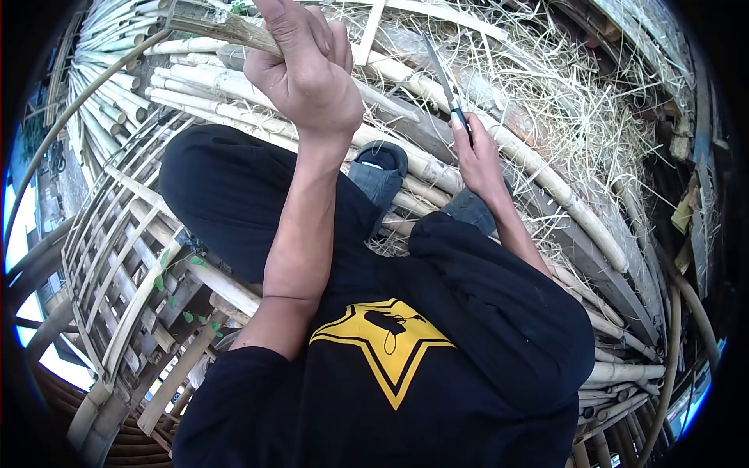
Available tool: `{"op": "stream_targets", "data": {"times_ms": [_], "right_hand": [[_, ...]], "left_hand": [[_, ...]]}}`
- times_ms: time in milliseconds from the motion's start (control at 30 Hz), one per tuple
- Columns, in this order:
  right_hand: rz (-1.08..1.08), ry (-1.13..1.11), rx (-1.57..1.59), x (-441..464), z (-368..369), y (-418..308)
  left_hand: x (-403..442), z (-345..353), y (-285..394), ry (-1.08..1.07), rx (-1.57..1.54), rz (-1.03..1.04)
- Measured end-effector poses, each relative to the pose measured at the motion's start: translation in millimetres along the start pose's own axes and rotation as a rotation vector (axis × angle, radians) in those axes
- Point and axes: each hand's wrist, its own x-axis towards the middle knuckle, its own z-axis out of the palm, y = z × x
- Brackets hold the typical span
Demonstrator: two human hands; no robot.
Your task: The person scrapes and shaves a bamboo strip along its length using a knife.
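Observation:
My left hand [308, 82] is raised at the top of the view, its fingers closed round a split piece of bamboo [218, 27] that sticks out to the left. The far end of that piece runs toward the frame's top edge. In my right hand [477, 160], farther right and lower, is a knife [442, 74], gripped by its dark handle. Its long narrow blade points up and away from me, apart from the bamboo piece. Pale shavings lie beyond the blade.
Bamboo poles [538, 168] lie across the ground under my shoes [380, 175]. Thin shavings [569, 117] heap up on the right. Stacked poles [105, 101] stand at the upper left, above a bamboo lattice [129, 253]. A curved pole [101, 78] crosses the left side.

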Motion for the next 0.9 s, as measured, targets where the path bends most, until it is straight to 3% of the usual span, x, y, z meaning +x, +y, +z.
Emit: {"op": "stream_targets", "data": {"times_ms": [67,167,267,333,400,467,600,633,733,867,900], "right_hand": [[-0.157,0.046,-0.018,-4,0,-1],[-0.263,0.068,0.05,-10,-5,-20],[-0.43,0.189,0.15,-14,10,-9],[-0.392,0.146,0.053,-18,28,18],[-0.108,-0.204,-0.351,-12,37,45],[-0.096,-0.178,-0.312,-9,33,50],[-0.086,-0.04,-0.078,-13,2,-19],[-0.239,0.073,-0.011,-11,1,-23],[-0.341,0.208,0.123,-15,17,-3],[0.059,-0.214,-0.306,-10,49,66],[0.068,-0.2,-0.238,-12,40,52]], "left_hand": [[2,-7,-1,-0.048,-0.02,-0.059],[2,-14,-3,-0.289,-0.188,-0.144],[2,-18,-4,-0.391,-0.168,-0.104],[0,-19,-4,-0.409,-0.204,-0.138],[0,-20,-6,-0.427,-0.244,-0.162],[2,-23,-8,-0.588,-0.332,-0.194],[3,-23,-5,-0.655,-0.303,-0.224],[4,-22,-5,-0.655,-0.303,-0.222],[3,-22,-4,-0.655,-0.313,-0.217],[1,-20,-3,-0.648,-0.328,-0.228],[1,-19,-3,-0.654,-0.33,-0.231]]}}
